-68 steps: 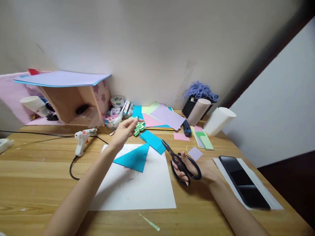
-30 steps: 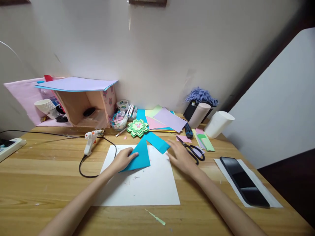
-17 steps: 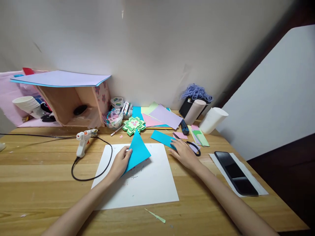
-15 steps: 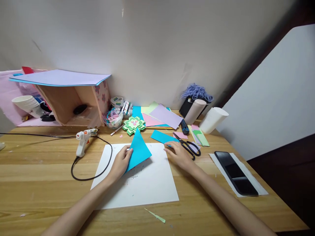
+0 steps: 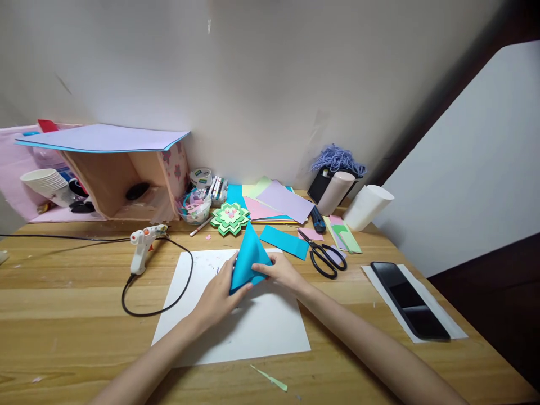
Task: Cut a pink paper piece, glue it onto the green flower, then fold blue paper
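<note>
Paper (image 5: pixel 247 257), blue, pointed and gently curved, is pinched by left hand (image 5: pixel 220 289) and right hand (image 5: pixel 285 271).

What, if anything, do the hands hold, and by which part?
Blue paper: the left hand grips its lower left side, the right hand its right corner.

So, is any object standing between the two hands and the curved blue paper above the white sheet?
Nothing visible is: the left hand and the right hand both grip the curved blue paper directly. The scissors and the blue strip lie beyond the right hand, not in between.
</note>
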The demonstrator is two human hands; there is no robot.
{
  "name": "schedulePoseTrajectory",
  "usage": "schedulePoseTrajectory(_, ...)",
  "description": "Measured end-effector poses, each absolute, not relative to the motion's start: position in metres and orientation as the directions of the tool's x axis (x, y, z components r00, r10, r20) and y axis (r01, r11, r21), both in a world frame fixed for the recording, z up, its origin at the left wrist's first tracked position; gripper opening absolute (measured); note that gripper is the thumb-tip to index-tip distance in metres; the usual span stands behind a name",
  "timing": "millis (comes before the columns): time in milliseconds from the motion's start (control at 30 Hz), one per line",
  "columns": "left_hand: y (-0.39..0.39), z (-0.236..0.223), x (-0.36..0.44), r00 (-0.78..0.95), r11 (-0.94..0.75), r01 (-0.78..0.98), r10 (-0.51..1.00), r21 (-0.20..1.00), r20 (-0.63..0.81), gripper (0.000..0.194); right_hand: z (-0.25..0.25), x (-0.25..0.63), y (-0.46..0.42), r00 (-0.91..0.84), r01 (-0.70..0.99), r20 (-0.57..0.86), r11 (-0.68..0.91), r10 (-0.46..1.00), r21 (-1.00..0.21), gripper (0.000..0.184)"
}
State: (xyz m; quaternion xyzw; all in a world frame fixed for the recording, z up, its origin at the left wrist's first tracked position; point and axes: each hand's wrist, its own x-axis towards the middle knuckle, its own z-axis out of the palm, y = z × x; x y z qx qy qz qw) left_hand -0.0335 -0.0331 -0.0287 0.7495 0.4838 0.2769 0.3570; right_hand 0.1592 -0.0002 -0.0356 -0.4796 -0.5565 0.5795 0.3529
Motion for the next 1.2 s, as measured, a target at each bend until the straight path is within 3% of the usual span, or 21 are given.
schedulePoseTrajectory(200,-0.022,-0.034,-0.035,0.251,-0.004,0.264,0.966,0.965,-0.065,0.039,-0.024,0.164,-0.003,-0.245,0.197,-0.007,0.042,0.970,-0.980,0.037)
schedulePoseTrajectory(300,-0.018,-0.040,-0.035,0.199,0.220,0.107,0.951,0.970,-0.238,0.046,-0.025,0.172,-0.007,-0.225,0.215,0.001,0.051,0.974,-0.975,0.037)
schedulePoseTrajectory(433,-0.014,-0.040,-0.039,0.231,0.295,0.054,0.926,0.954,-0.299,0.047,-0.033,0.180,-0.014,-0.294,0.241,-0.098,-0.025,0.951,-0.970,0.058)
schedulePoseTrajectory(533,-0.009,-0.036,-0.049,0.245,0.120,0.200,0.955,0.972,-0.169,0.049,-0.037,0.184,-0.021,-0.399,0.269,-0.145,-0.035,0.906,-0.962,0.063)
schedulePoseTrajectory(667,-0.004,-0.037,-0.058,0.195,-0.124,0.469,0.980,0.875,0.035,0.053,-0.030,0.189,-0.026,-0.403,0.370,-0.085,0.077,0.911,-0.926,0.078)
schedulePoseTrajectory(833,-0.006,-0.038,-0.058,0.231,-0.276,0.622,0.959,0.733,0.166,0.043,-0.017,0.199,-0.026,-0.574,0.479,-0.140,0.192,0.807,-0.857,0.045)
schedulePoseTrajectory(967,-0.007,-0.035,-0.058,0.394,-0.481,0.687,0.876,0.545,0.277,0.031,-0.020,0.207,-0.025,-0.606,0.500,-0.073,0.308,0.792,-0.809,0.065)
schedulePoseTrajectory(1033,-0.007,-0.034,-0.058,0.523,-0.585,0.649,0.808,0.486,0.273,0.026,-0.024,0.210,-0.024,-0.589,0.521,0.010,0.389,0.808,-0.760,0.050)
schedulePoseTrajectory(1133,-0.009,-0.030,-0.056,0.665,-0.649,0.562,0.723,0.513,0.186,0.030,-0.030,0.215,-0.020,-0.567,0.581,0.145,0.518,0.811,-0.628,0.015)
schedulePoseTrajectory(1200,-0.012,-0.024,-0.055,0.692,-0.633,0.558,0.712,0.536,0.120,0.033,-0.033,0.219,-0.018,-0.566,0.626,0.223,0.589,0.794,-0.511,0.008)
